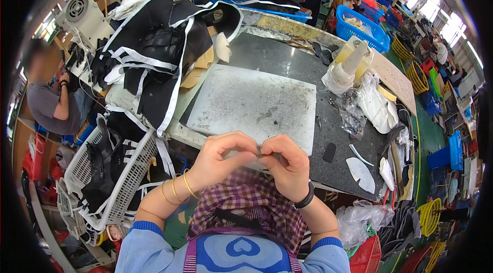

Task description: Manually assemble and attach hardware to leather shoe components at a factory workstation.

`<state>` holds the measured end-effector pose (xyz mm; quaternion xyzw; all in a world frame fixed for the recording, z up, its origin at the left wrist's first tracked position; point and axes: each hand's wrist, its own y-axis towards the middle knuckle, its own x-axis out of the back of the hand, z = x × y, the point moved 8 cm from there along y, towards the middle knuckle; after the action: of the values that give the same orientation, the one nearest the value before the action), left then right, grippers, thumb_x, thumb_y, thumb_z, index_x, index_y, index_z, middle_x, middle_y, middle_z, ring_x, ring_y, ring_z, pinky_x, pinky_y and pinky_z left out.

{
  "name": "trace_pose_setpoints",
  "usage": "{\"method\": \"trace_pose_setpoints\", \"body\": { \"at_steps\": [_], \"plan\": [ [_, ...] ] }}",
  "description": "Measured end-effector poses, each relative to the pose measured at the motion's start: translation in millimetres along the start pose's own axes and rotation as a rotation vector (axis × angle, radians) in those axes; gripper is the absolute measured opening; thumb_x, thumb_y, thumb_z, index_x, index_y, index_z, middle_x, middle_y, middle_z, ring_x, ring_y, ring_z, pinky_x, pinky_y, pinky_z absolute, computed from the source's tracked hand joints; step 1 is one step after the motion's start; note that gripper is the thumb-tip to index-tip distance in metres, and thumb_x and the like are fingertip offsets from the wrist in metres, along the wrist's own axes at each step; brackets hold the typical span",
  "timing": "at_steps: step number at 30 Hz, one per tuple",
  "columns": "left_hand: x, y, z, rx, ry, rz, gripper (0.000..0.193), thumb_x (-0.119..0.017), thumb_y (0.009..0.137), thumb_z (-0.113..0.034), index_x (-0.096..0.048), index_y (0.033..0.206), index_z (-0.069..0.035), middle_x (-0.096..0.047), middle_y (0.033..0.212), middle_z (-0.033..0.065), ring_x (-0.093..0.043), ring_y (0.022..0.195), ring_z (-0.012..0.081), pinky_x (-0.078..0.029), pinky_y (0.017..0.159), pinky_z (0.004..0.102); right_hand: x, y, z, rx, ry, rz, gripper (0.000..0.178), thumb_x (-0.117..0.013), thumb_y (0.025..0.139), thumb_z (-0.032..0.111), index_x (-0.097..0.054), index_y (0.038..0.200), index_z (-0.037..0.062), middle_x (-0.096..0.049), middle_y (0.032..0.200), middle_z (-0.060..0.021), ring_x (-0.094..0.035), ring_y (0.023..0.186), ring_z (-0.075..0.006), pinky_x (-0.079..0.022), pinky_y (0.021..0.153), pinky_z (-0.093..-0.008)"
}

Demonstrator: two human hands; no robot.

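My left hand (pixel 229 154) and my right hand (pixel 285 161) meet fingertip to fingertip just in front of the work board's near edge. Both are closed in a pinch. Something tiny and dark may sit between the fingertips, too small to name. Behind them lies a white work board (pixel 246 99), smudged grey, with small dark scraps on it. It rests on a dark stone slab (pixel 334 129). To the right of my right hand are a small black rounded piece (pixel 329 153) and a white curved cut piece (pixel 360 174).
Black pieces with white edging (pixel 159 47) are heaped at the left. A white plastic basket (pixel 126 191) of black pieces stands below them. A white cone-shaped bottle (pixel 349 67) and crumpled plastic (pixel 377 103) lie at the right. A seated person (pixel 54 101) is at far left.
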<state>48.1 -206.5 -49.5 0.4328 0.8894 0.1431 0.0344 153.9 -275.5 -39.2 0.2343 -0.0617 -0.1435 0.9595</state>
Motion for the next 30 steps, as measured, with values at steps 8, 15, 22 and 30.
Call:
{"method": "trace_pose_setpoints", "body": {
  "at_steps": [8,15,22,30],
  "plan": [
    [2.7,-5.5,8.9,0.24,-0.033,0.001,0.018,-0.063,0.073,0.001,-0.06,0.09,0.0,-0.06,0.085,0.0077,-0.058,0.078,0.0133,-0.046,0.071,0.0238,-9.1,-6.3,-35.9,-0.26,0.404,-0.036,0.015,-0.058,0.075,-0.006,-0.054,0.088,0.0012,-0.057,0.086,-0.0012,-0.052,0.076,-0.0077,-0.045,0.067,-0.0223],
    [8.2,16.1,-21.7,-0.309,0.275,-0.026,0.017,-0.07,0.062,-0.001,-0.06,0.075,-0.003,-0.055,0.08,0.0049,-0.056,0.068,0.0163,-0.045,0.06,0.0247,-37.4,-13.2,-56.3,-0.454,1.12,0.053,0.013,-0.056,0.083,0.009,-0.05,0.093,0.0039,-0.055,0.087,-0.0042,-0.054,0.075,-0.0117,-0.045,0.069,-0.0236],
    [6.2,-2.5,-36.9,-0.53,0.653,-0.163,0.025,-0.074,0.057,-0.012,-0.058,0.074,-0.005,-0.056,0.082,0.003,-0.055,0.068,0.0184,-0.043,0.058,0.0277,-31.6,-11.5,-54.1,-0.283,0.968,-0.06,0.008,-0.054,0.084,0.007,-0.05,0.091,0.0043,-0.055,0.087,-0.004,-0.053,0.076,-0.011,-0.044,0.067,-0.0235],
    [-6.8,-15.7,-63.4,-0.846,0.848,0.222,0.026,-0.064,0.066,-0.016,-0.06,0.09,-0.007,-0.057,0.086,0.0014,-0.055,0.076,0.0168,-0.044,0.066,0.0286,-41.2,-26.4,-54.6,-0.56,0.903,0.14,0.017,-0.063,0.079,0.011,-0.053,0.091,0.0044,-0.055,0.082,-0.0018,-0.051,0.071,-0.0086,-0.04,0.058,-0.0201]
  ]
}}
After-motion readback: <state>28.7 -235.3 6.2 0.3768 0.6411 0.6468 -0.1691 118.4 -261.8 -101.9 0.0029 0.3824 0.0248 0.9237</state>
